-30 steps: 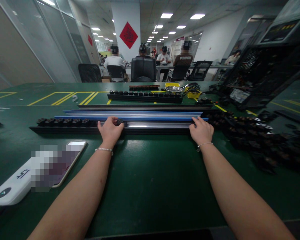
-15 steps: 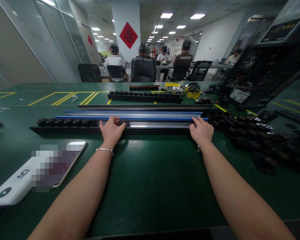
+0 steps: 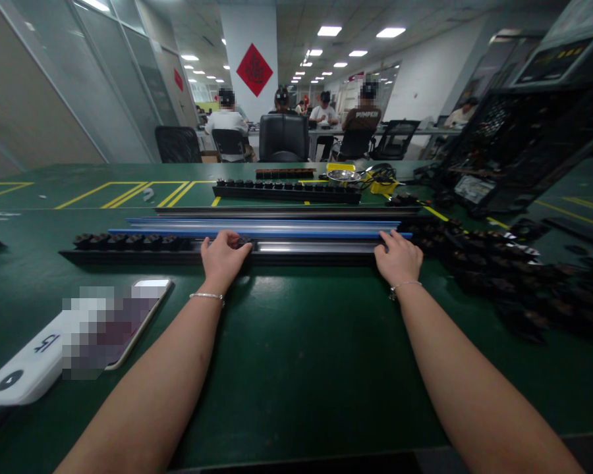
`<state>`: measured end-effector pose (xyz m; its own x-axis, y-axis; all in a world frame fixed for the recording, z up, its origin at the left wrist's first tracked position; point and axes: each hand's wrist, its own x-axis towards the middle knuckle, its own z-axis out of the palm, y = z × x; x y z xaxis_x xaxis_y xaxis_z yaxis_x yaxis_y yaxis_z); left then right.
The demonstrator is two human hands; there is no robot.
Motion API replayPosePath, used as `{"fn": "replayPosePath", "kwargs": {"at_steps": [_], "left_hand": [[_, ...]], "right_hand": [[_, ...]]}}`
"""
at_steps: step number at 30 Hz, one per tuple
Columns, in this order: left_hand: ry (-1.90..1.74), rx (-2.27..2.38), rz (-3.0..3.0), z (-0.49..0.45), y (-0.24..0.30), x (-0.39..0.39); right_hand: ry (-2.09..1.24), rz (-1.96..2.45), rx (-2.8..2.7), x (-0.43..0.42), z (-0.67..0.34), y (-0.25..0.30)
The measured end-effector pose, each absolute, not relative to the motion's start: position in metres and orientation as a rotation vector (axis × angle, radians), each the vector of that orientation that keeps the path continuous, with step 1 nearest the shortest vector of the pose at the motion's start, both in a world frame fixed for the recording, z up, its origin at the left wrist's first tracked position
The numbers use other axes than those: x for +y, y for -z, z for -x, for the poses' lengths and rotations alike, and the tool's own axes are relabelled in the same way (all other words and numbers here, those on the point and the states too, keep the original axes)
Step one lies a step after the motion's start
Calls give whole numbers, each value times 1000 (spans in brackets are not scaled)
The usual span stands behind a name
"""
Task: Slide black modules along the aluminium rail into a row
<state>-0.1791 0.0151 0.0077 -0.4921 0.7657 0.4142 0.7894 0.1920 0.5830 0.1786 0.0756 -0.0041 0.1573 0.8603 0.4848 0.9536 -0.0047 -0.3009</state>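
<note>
A long black channel-shaped rail (image 3: 316, 259) lies crosswise on the green table, its inner surface shiny. Several knobbed black parts (image 3: 133, 241) sit in a row along its left stretch. My left hand (image 3: 221, 262) is closed around a small black part (image 3: 246, 241) at the rail's middle; thumb and fingers hide most of it. At the rail's right end, my right hand (image 3: 400, 258) grips the rail, thumb at the near side and fingers bent over the top. Right behind lies a blue-edged rail (image 3: 296, 228), close to the fingertips of both hands.
A heap of black parts (image 3: 514, 276) spreads on the right. Farther back are a bare dark rail (image 3: 286, 212), a filled black rail (image 3: 286, 192), a metal bowl (image 3: 343, 176) and a black open-framed machine (image 3: 514, 145). A phone (image 3: 143, 309) and white device (image 3: 29, 362) lie front left.
My left hand has shifted slightly to the right along the rail with the small black part. My right hand stays at the right end.
</note>
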Motion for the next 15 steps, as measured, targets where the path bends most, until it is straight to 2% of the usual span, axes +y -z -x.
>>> {"fn": "replayPosePath", "kwargs": {"at_steps": [9, 15], "left_hand": [[1156, -2378, 1627, 183, -5, 16], [875, -2338, 1633, 181, -5, 16]], "right_hand": [[274, 1871, -1717, 77, -179, 6], [278, 1892, -1737, 77, -179, 5]]}}
